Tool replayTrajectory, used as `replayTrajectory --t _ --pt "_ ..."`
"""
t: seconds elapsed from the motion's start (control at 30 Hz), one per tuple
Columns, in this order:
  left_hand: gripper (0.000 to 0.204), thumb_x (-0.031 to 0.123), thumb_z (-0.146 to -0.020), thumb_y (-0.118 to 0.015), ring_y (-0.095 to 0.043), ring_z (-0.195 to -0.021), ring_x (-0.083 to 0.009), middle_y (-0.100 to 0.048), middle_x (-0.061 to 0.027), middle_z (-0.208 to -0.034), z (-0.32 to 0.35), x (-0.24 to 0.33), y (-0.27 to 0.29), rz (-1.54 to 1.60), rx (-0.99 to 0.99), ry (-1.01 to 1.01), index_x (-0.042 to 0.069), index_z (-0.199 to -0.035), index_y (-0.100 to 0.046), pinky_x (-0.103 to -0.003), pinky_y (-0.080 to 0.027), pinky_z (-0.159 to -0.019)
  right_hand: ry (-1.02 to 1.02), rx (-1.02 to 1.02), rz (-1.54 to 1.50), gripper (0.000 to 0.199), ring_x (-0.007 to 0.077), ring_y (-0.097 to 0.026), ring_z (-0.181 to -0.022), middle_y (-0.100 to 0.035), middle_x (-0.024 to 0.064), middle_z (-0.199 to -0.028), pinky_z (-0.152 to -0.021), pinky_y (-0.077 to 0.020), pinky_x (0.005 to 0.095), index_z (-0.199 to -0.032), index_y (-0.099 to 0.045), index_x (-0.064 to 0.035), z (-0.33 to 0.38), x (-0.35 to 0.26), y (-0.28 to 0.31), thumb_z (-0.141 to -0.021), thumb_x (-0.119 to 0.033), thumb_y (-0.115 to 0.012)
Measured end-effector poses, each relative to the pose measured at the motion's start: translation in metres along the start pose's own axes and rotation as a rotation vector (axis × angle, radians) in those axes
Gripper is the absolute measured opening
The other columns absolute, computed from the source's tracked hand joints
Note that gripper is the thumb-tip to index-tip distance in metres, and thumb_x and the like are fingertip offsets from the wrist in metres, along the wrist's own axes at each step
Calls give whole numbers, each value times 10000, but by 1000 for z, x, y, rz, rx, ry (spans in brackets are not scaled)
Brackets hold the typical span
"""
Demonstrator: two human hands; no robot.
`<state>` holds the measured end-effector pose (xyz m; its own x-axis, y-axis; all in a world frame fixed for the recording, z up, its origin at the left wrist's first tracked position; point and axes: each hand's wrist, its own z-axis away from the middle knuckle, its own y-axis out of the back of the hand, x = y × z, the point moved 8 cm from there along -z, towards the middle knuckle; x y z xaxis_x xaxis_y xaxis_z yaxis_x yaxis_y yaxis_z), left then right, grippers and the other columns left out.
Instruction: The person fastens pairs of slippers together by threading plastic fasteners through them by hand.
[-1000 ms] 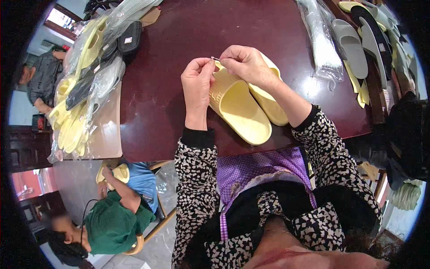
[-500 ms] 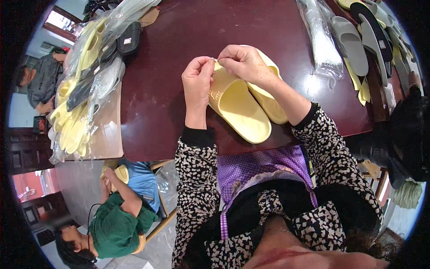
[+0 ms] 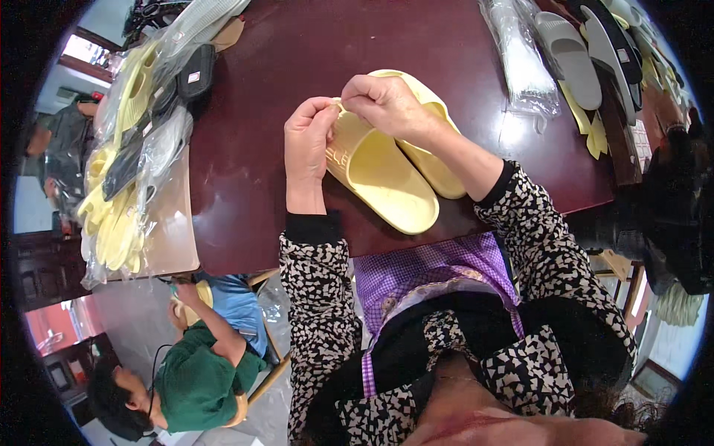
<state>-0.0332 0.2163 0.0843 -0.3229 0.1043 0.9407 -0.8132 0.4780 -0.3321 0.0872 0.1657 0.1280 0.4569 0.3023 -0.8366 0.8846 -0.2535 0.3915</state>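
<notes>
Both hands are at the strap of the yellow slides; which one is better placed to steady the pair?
Probably the left hand: it already rests on the nearer yellow slide's strap, while the right hand pinches above it.

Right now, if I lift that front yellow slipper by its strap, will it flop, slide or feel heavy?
The yellow slipper looks like thick moulded foam, so probably light and fairly stiff. Both the left hand and right hand pinch its strap, which keeps its arch. On the glossy table it may slide.

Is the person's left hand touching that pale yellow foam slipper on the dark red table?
Touching. The head view shows the left hand with fingertips pinching the pale yellow foam slipper's strap edge.
</notes>
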Motion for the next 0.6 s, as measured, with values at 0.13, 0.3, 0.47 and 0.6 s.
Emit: replayTrajectory --t 0.13,0.3,0.47,0.6 --pt "59 22 -835 -586 -441 -559 3 -575 49 -699 0 -4 1 11 -26 52 30 -849 -643 -146 -341 -513 -4 7 42 42 84 -521 -608 -538 7 -641 -565 -441 249 -832 -602 -36 3 -1 0 -838 -47 -561" --pt "65 27 -826 -589 -467 -540 -46 -579 21 -690 -1 -3 5 3 -41 52 31 -869 -638 -177 -385 -522 269 92 224 13 217 -575 -619 -576 81 -657 -581 -462 328 -804 -581 -32 6 -18 1 -794 -35 -573" --pt "73 10 -825 -577 -466 -558 -27 -586 28 -705 -2 -4 6 -16 -36 58 29 -857 -640 -165 -370 -525 443 124 374 28 303 -583 -653 -582 114 -657 -595 -464 390 -779 -557 -29 10 -26 -2 -765 -27 -580" --pt "88 5 -820 -566 -476 -557 -40 -576 26 -695 -4 -7 10 -14 -27 75 23 -870 -637 -176 -385 -531 389 106 345 28 307 -589 -667 -589 116 -663 -607 -469 397 -777 -553 -27 10 -25 -2 -768 -30 -580"
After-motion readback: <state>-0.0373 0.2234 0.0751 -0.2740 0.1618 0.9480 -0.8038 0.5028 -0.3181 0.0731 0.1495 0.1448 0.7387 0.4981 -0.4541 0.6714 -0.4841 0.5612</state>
